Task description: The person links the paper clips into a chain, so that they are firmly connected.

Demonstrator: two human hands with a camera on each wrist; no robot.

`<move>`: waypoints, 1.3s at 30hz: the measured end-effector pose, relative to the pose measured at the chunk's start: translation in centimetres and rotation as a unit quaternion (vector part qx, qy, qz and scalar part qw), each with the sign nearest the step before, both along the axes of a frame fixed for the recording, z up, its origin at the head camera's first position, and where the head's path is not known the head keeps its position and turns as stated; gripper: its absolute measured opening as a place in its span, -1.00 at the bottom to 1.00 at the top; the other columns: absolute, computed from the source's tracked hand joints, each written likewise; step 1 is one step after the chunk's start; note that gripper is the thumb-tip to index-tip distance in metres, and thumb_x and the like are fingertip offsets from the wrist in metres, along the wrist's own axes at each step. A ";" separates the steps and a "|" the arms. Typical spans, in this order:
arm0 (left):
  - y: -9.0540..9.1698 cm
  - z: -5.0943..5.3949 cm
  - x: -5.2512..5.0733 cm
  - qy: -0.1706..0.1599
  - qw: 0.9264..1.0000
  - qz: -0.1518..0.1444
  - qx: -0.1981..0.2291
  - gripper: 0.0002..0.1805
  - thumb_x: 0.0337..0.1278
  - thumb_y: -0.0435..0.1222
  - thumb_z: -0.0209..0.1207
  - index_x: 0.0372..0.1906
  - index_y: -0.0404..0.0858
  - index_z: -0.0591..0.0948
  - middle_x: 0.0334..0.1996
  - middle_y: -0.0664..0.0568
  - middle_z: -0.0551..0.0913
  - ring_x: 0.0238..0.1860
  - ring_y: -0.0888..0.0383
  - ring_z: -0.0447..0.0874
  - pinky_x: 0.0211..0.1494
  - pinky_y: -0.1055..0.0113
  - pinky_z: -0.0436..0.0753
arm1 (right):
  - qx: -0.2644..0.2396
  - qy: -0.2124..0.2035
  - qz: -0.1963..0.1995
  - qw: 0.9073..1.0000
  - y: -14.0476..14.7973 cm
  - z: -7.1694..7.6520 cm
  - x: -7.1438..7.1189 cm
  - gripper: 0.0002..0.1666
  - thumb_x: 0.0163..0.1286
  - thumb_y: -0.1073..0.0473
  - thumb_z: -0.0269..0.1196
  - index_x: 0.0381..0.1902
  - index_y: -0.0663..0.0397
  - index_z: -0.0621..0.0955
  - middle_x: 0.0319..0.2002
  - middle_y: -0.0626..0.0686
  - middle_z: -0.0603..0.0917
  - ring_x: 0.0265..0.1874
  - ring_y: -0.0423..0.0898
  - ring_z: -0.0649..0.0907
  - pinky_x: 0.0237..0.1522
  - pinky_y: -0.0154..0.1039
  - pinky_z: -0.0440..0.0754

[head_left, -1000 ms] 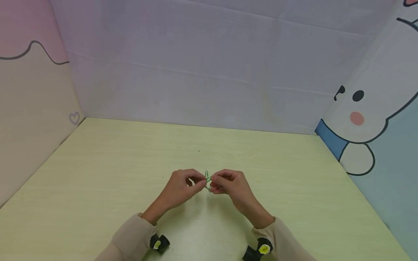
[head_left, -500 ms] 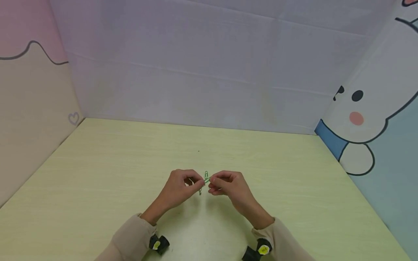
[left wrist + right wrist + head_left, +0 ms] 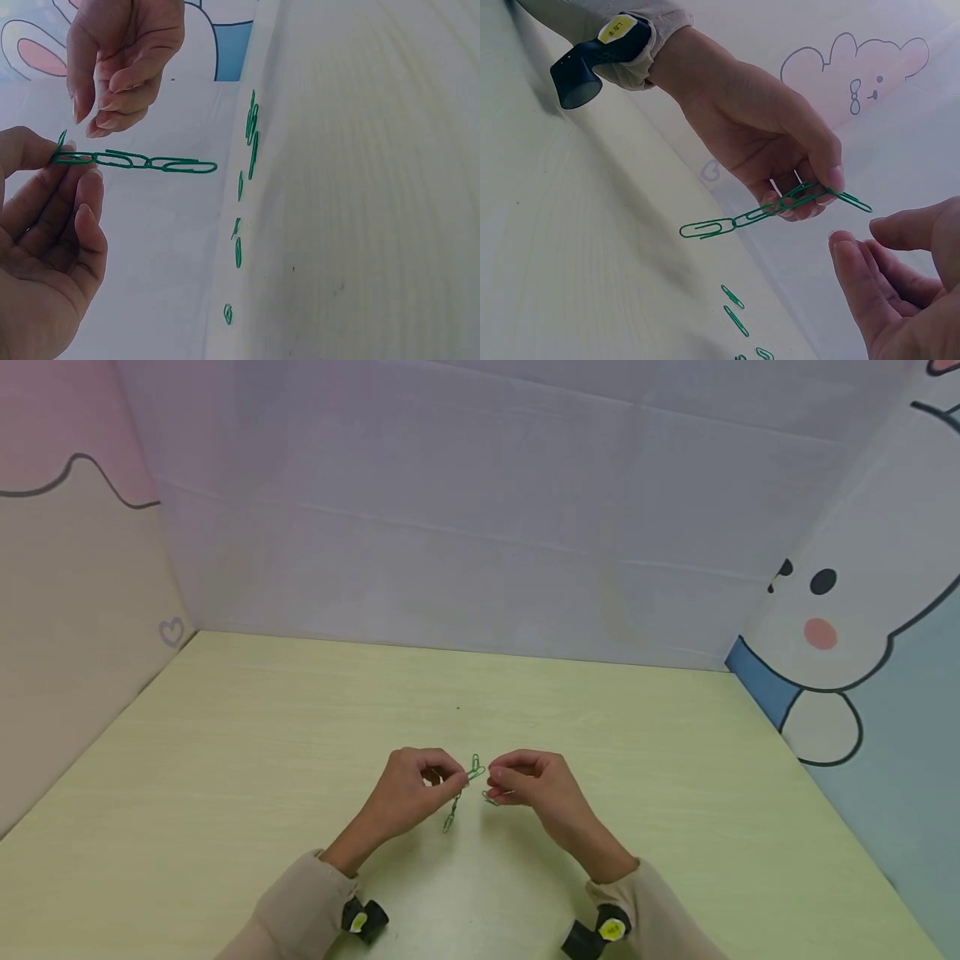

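My left hand [image 3: 420,785] pinches a chain of linked green paper clips [image 3: 706,229] between thumb and forefinger. In the head view the chain hangs below the fingertips, while in the left wrist view it stretches sideways from them. One green clip [image 3: 855,202] juts out past the left thumb toward the right hand. My right hand [image 3: 907,277] is close by with a gap between thumb and forefinger, and nothing shows in it. Its fingertips stand apart from the chain. How the clip at the left thumb joins the chain is covered by the fingers.
Several loose green paper clips [image 3: 238,252] lie on the pale wood-look table [image 3: 300,710] beyond the hands. A pale wall sheet [image 3: 450,527] closes off the back, with printed panels [image 3: 885,710] at both sides. Each wrist carries a black camera [image 3: 367,920].
The right fingers have let go of the green paper clip and drawn slightly right. The chain, earlier bunched between the hands, has swung left and now hangs below the left fingertips.
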State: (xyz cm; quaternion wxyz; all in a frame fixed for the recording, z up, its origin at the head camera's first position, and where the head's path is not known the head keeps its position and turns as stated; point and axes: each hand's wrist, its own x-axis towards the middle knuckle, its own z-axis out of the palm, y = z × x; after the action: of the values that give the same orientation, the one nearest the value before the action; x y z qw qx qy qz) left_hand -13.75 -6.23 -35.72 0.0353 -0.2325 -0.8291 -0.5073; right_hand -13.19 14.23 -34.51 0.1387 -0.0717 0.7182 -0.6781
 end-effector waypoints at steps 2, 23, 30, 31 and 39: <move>0.0 0.0 0.0 0.000 1.000 -0.002 0.000 -0.89 0.10 -0.34 0.22 -0.41 -0.27 0.73 -0.49 0.13 0.70 -0.46 0.35 0.55 -0.33 0.42 0.56 | 0.006 0.001 -0.001 1.000 0.2 -0.1 0.0 -0.55 0.32 0.24 0.23 -0.04 0.61 0.48 -0.34 0.06 0.71 -0.40 -0.20 0.70 -0.18 -0.24 0.68; -0.2 -0.1 -0.2 -0.002 1.000 -0.012 -0.013 -0.89 0.10 -0.34 0.23 -0.42 -0.24 0.73 -0.49 0.13 0.70 -0.44 0.35 0.55 -0.34 0.43 0.55 | 0.075 0.025 -0.011 0.997 1.5 -0.5 0.2 -0.63 0.28 0.31 0.22 -0.04 0.52 0.52 -0.25 0.19 0.66 -0.36 -0.13 0.66 -0.30 -0.26 0.68; -0.3 0.1 -0.2 -0.018 1.000 -0.004 -0.023 -0.90 0.10 -0.30 0.25 -0.39 -0.22 0.74 -0.48 0.17 0.69 -0.43 0.33 0.54 -0.37 0.45 0.52 | 0.133 0.067 -0.024 0.989 2.2 -1.0 0.2 -0.70 0.25 0.31 0.27 -0.11 0.43 0.58 -0.31 0.16 0.66 -0.35 0.08 0.67 -0.39 -0.30 0.66; -0.3 0.1 -0.2 -0.017 1.000 -0.004 -0.023 -0.90 0.10 -0.30 0.24 -0.39 -0.22 0.74 -0.47 0.18 0.68 -0.42 0.33 0.54 -0.37 0.44 0.52 | 0.141 0.072 -0.026 0.987 2.3 -1.0 0.2 -0.71 0.25 0.31 0.27 -0.11 0.42 0.58 -0.31 0.17 0.66 -0.35 0.09 0.66 -0.39 -0.30 0.66; -0.2 -0.1 -0.1 0.019 1.000 0.009 -0.015 -0.95 -0.03 -0.36 0.30 -0.47 -0.15 0.73 -0.45 0.22 0.66 -0.38 0.23 0.57 -0.33 0.36 0.54 | 0.161 0.081 -0.044 0.983 3.1 -1.3 0.1 -0.75 0.21 0.33 0.29 -0.16 0.38 0.61 -0.32 0.14 0.64 -0.38 -0.02 0.63 -0.43 -0.28 0.66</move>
State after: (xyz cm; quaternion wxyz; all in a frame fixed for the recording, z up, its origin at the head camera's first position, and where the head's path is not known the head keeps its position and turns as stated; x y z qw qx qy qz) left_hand -13.88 -6.45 -35.84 0.0521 -0.2353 -0.8380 -0.4896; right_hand -13.07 17.32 -35.80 0.0599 -0.0708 0.8292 -0.5512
